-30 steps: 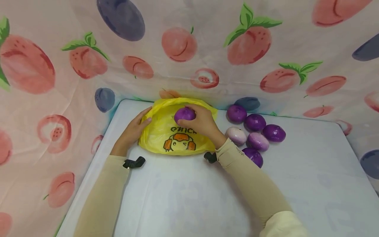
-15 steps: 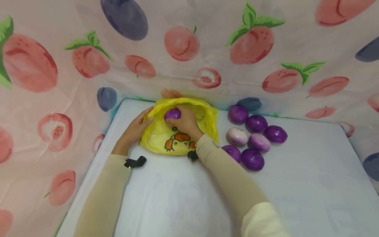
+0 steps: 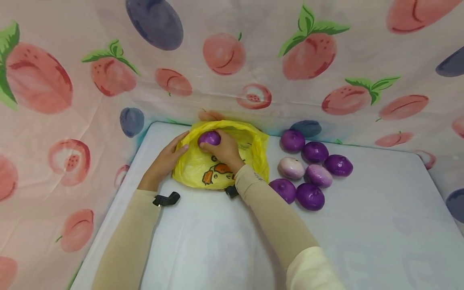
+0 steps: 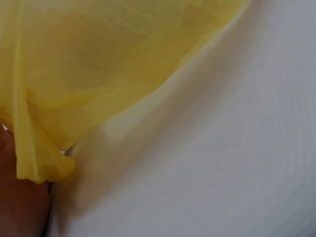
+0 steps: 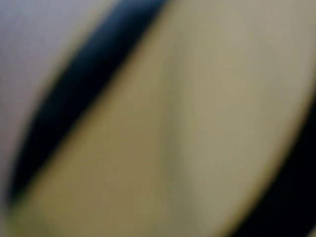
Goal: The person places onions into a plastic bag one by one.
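A yellow plastic bag (image 3: 195, 169) with a printed duck face lies at the back of the table, its mouth spread wide. My left hand (image 3: 167, 160) grips the bag's left rim between thumb and fingers. In the left wrist view a fold of yellow plastic (image 4: 37, 158) hangs over part of that hand (image 4: 22, 207). Inside the bag's mouth, towards its left side, my right hand (image 3: 225, 149) holds a purple onion (image 3: 209, 138) with fingers and thumb around it. The right wrist view is a blur of yellowish-beige and dark bands.
Right of the bag sit several onions, most of them deep purple (image 3: 310, 196), two of them paler (image 3: 291, 168). The white table (image 3: 380, 209) meets a fruit-print cloth (image 3: 253, 60) along its back and left edges. My right forearm (image 3: 275, 217) passes close beside the nearest onion (image 3: 282, 190).
My right hand has carried the onion leftwards within the bag's mouth, slowing lately. An onion formerly hidden by the right sleeve now shows. My left hand keeps its grip on the rim.
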`<state>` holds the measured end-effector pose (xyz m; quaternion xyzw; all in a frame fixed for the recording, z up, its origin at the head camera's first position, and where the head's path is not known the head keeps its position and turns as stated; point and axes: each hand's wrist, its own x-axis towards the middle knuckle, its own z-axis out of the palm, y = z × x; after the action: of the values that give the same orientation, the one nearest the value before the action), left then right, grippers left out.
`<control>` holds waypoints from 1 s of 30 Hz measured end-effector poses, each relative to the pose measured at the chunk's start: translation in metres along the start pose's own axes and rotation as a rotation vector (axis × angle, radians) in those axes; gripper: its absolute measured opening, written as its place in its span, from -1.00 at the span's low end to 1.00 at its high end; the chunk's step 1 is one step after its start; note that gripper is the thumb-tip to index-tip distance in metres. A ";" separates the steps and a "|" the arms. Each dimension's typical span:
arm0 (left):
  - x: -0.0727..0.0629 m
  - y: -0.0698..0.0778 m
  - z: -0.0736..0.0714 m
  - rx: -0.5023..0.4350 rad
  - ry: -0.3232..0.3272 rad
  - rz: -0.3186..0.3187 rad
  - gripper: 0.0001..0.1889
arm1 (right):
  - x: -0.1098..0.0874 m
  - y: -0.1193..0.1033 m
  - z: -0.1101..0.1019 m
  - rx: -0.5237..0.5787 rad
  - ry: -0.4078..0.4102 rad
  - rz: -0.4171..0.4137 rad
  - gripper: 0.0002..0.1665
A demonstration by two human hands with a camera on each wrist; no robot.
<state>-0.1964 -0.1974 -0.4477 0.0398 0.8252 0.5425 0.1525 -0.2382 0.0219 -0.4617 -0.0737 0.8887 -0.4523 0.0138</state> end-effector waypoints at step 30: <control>0.016 -0.028 -0.001 -0.039 0.017 0.023 -0.40 | -0.067 -0.021 -0.138 0.071 -0.172 0.122 0.07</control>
<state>-0.2093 -0.2062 -0.4757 0.0416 0.8151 0.5606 0.1398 -0.1821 0.1300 -0.3659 -0.0577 0.8706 -0.4736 0.1202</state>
